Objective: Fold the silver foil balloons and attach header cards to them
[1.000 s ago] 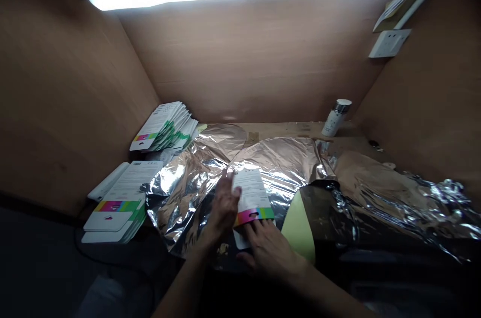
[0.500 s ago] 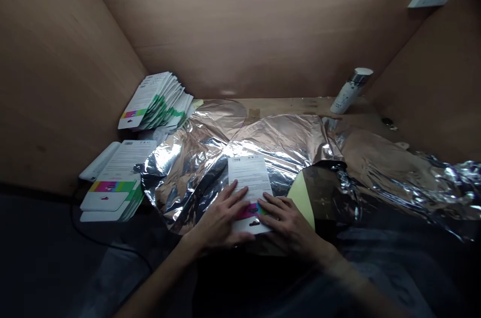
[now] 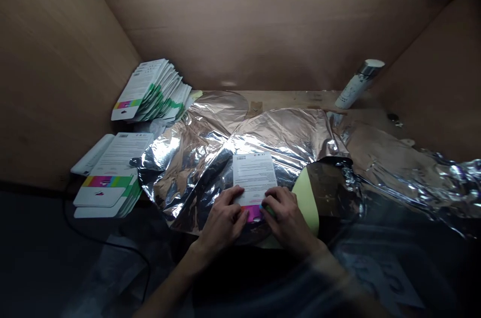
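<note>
Head view, the only one: printed card (image 3: 253, 175) sits over the front middle of the foil sheet (image 3: 278, 132), barcode end pointing away from the person. Left hand (image 3: 223, 218) pinches its lower left edge, right hand (image 3: 287, 215) its lower right corner; both grips closed on the card. Step looks like folding or pressing the near end around the magenta band (image 3: 252, 214); fingers hide the exact fold. Next move seems to call for even thumb pressure, card square. Rear stack (image 3: 150, 87) and front stack (image 3: 116, 157) left of the foil sheet
</note>
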Action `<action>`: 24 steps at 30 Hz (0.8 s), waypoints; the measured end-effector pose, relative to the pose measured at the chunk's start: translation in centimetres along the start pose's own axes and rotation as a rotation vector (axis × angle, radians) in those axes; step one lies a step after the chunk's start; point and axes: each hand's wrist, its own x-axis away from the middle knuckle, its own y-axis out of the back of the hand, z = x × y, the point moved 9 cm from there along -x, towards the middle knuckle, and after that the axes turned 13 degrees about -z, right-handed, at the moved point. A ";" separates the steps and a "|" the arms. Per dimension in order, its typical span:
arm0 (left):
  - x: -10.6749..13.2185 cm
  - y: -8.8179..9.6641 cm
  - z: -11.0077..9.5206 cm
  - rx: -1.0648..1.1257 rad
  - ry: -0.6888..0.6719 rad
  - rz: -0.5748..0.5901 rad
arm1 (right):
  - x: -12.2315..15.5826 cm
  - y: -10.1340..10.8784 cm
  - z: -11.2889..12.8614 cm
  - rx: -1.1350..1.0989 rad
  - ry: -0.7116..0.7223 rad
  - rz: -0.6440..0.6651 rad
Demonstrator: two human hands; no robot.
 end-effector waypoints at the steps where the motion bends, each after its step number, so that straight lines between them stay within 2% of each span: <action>1: -0.1 -0.2 0.0 -0.008 -0.003 0.010 | 0.0 0.0 0.0 -0.008 0.003 -0.001; 7: -1.0 -0.6 0.5 -0.041 0.020 0.056 | 0.1 -0.3 -0.9 0.009 -0.026 0.007; 13: -0.2 -0.6 0.0 -0.006 0.003 0.159 | 1.1 0.1 -1.5 -0.089 -0.062 -0.049; 19: -0.7 -1.0 -0.3 -0.130 -0.001 0.071 | 0.9 0.0 -1.2 0.031 -0.078 -0.078; 24: -1.2 -0.9 -0.1 -0.121 -0.007 0.024 | 0.0 0.0 -1.2 0.063 -0.082 -0.112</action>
